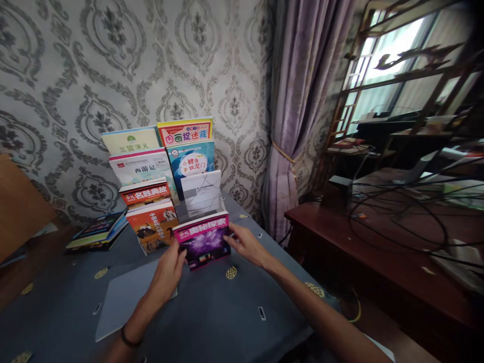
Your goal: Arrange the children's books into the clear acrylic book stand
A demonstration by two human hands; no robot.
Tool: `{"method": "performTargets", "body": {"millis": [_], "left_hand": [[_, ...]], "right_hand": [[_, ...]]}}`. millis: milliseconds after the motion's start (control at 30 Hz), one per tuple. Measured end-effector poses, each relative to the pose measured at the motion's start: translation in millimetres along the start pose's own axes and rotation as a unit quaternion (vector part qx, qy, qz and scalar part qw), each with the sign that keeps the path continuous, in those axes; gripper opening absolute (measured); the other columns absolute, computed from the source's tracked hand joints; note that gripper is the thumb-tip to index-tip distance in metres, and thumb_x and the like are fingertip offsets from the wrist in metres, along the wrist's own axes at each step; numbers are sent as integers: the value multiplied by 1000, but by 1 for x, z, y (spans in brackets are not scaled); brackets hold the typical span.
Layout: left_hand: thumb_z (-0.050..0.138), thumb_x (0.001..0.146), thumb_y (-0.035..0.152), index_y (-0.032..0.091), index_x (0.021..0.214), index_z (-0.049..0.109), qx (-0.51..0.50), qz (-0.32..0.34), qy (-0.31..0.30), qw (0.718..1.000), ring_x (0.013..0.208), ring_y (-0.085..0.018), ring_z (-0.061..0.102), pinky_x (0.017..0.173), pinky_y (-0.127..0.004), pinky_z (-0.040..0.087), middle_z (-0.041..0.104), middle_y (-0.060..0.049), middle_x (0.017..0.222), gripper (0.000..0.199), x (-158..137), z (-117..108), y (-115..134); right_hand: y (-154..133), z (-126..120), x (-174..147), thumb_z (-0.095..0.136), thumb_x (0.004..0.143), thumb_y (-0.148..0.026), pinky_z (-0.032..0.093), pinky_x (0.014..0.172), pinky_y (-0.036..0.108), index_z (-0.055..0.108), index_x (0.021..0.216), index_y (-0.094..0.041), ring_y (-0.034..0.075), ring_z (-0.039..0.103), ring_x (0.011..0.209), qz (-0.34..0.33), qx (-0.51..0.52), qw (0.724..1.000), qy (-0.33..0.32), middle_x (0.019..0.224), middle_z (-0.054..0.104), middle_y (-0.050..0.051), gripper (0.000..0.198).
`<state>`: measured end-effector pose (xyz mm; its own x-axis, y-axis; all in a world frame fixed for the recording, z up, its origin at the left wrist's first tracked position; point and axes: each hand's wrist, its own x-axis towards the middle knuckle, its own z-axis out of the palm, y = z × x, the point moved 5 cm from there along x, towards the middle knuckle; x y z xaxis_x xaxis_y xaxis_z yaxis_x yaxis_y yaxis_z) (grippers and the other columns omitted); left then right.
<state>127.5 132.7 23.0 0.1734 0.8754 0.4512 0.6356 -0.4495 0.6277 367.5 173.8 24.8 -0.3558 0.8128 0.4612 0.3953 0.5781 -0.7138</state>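
A purple and pink book [204, 241] stands upright at the front of a tiered book display. My left hand [170, 267] grips its left edge and my right hand [247, 245] holds its right edge. Behind it stand a white book [201, 191], a teal book [191, 159] and a yellow-topped book [185, 131]. To the left, an orange book [153, 227], a red book [145, 193], a white and pink book [139, 166] and a pale green book [130, 141] rise in steps.
The display sits on a table with a blue cloth [212, 317]. A grey flat pad [121, 297] lies under my left forearm. A stack of books [98, 231] lies at the left. A dark wooden desk [378, 252] with cables stands at the right, by a purple curtain [298, 116].
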Motion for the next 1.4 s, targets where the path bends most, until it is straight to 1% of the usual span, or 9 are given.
{"method": "performTargets", "body": {"millis": [67,233,367,467,567,700,833,967,1400], "left_hand": [[38,98,40,19,121,56,-12,-9,-9,1000,75,-22,65,73,-33,53,64,-4,79,36,-3,8,-3],[37,97,37,19,122,55,-6,-11,28,1000,87,-24,66,82,-37,53,63,-5,79,35,-3,8,-5],[37,95,32,19,121,55,-10,-3,-14,1000,86,-25,67,81,-37,54,66,-7,84,34,3,13,-7],[36,96,32,19,109,57,15,24,-24,999,89,-25,67,82,-38,54,67,-9,89,28,17,7,2],[36,95,28,19,99,55,63,52,-8,997,91,-26,67,83,-39,53,68,-10,92,22,47,-10,23],[40,93,20,20,96,55,130,95,16,987,93,-25,67,84,-37,52,69,-9,96,15,98,-39,58],[45,89,14,18,94,56,211,100,57,971,97,-26,67,89,-37,51,69,-9,97,13,135,-60,74],[46,89,13,18,95,57,234,87,50,967,99,-26,67,89,-34,51,70,-9,99,14,147,-62,70],[47,88,9,13,104,61,309,70,38,948,95,-27,69,84,-33,51,72,-15,100,22,160,-38,53]], "right_hand": [[5,4,-2,51,96,-39,47,74,34,61,99,-21,22,60,80,1,1,1000,-5,93,69,7,20],[7,1,-4,49,98,-44,47,75,35,58,92,-24,22,59,80,-14,-32,999,31,90,66,6,23],[15,3,-4,48,98,-42,49,74,36,59,98,-23,22,61,79,4,-35,999,-32,90,68,7,23],[12,-9,6,49,98,-39,50,79,37,62,102,-22,24,64,87,-16,-28,999,-42,98,70,9,22],[-2,-36,35,50,97,-36,51,80,38,63,105,-20,25,65,89,-56,-18,998,-22,100,71,9,22],[-28,-78,95,55,92,-31,51,83,40,64,103,-18,26,64,88,-103,-61,992,32,97,71,9,19],[-44,-97,142,55,88,-22,52,83,38,64,102,-18,25,64,89,-132,-93,986,48,98,71,8,17],[-37,-93,158,55,85,-17,53,84,40,64,103,-17,25,65,89,-121,-101,985,67,97,71,7,21],[17,-73,168,55,81,-16,53,87,41,65,101,-18,25,66,90,-73,-80,991,80,98,72,7,22]]}}
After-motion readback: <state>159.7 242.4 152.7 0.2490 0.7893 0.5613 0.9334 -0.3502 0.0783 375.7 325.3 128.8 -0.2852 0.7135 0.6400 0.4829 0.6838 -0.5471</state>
